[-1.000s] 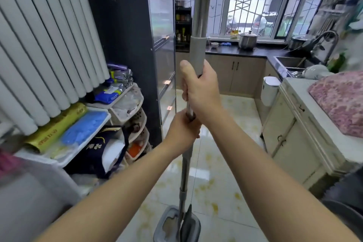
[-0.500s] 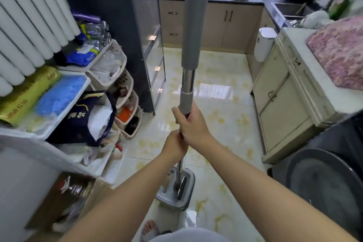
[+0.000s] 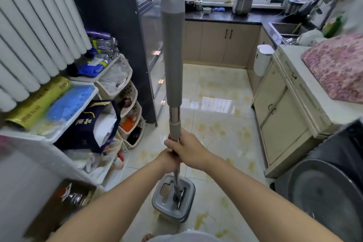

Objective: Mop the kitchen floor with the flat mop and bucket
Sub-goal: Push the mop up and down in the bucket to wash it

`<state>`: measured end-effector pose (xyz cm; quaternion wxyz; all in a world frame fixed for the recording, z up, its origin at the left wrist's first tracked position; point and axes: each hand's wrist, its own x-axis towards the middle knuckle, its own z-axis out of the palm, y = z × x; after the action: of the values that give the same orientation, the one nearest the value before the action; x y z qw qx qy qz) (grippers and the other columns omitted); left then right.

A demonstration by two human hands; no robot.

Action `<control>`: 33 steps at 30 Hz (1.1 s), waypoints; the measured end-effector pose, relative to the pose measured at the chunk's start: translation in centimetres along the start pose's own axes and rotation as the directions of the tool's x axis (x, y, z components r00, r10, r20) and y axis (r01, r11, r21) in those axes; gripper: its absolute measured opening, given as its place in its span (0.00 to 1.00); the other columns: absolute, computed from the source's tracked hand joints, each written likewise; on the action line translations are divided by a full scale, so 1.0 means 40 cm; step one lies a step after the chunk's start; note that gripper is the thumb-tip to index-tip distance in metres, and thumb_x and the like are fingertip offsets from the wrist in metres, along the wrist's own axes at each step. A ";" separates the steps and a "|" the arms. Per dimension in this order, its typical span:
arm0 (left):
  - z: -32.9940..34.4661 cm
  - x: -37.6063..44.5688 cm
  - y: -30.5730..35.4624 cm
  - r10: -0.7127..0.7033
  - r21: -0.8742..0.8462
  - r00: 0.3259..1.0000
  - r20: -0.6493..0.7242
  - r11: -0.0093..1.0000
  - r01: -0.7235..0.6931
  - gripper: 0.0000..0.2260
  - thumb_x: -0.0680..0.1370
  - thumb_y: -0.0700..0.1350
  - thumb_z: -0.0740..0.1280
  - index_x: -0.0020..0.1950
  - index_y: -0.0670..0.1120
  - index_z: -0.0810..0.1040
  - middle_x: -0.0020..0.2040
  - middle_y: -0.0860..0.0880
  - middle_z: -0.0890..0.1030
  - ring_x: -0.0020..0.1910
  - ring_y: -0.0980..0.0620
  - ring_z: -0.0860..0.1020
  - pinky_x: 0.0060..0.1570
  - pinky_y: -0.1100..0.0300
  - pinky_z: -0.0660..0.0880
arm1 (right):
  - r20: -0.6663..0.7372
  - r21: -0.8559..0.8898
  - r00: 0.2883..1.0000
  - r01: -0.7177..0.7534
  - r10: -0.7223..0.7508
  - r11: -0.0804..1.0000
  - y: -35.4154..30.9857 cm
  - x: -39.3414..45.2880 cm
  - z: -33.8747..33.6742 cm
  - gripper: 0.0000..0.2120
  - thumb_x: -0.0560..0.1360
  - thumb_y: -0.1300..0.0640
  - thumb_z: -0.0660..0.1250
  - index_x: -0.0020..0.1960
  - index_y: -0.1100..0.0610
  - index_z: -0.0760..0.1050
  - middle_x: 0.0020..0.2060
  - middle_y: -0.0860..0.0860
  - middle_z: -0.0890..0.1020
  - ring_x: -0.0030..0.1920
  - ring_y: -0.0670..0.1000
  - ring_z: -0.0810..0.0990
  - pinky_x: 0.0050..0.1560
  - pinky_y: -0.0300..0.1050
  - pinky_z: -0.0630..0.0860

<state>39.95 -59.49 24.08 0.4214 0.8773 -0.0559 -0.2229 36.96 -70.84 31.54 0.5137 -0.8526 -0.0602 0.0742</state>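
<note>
The flat mop's grey handle (image 3: pixel 172 59) stands nearly upright in the middle of the view. Its lower metal shaft runs down into a slot of the grey mop bucket (image 3: pixel 188 208), which sits on the tiled floor (image 3: pixel 222 137) near my feet. The mop head is folded inside the slot and mostly hidden. My right hand (image 3: pixel 189 149) grips the shaft just below the grey collar. My left hand (image 3: pixel 167 160) grips it right underneath, touching the right hand.
Stacked storage racks (image 3: pixel 125 92) packed with bags line the left, beside a dark fridge (image 3: pixel 110 25). Cream cabinets (image 3: pixel 282 116) and a washing machine (image 3: pixel 324 198) stand on the right. A white bin (image 3: pixel 262 59) hangs by the far counter (image 3: pixel 225 18).
Both hands pushed the shaft down, sinking the mop head deeper into the bucket slot. The view then tilted back up, showing the handle's top end and the window.
</note>
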 end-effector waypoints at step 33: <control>0.046 0.013 0.023 0.031 0.119 0.973 -0.228 0.993 -0.004 0.04 0.80 0.45 0.60 0.52 0.49 0.73 0.41 0.47 0.79 0.38 0.45 0.78 0.32 0.55 0.71 | -0.139 -0.024 0.987 -0.083 0.079 0.996 0.083 0.064 -0.028 0.04 0.81 0.57 0.67 0.53 0.53 0.73 0.46 0.49 0.80 0.46 0.50 0.78 0.44 0.44 0.72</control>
<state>39.68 -61.54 23.63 0.3746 0.9199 -0.0279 -0.1127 39.78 -72.90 28.97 0.5004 -0.8650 0.0089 0.0348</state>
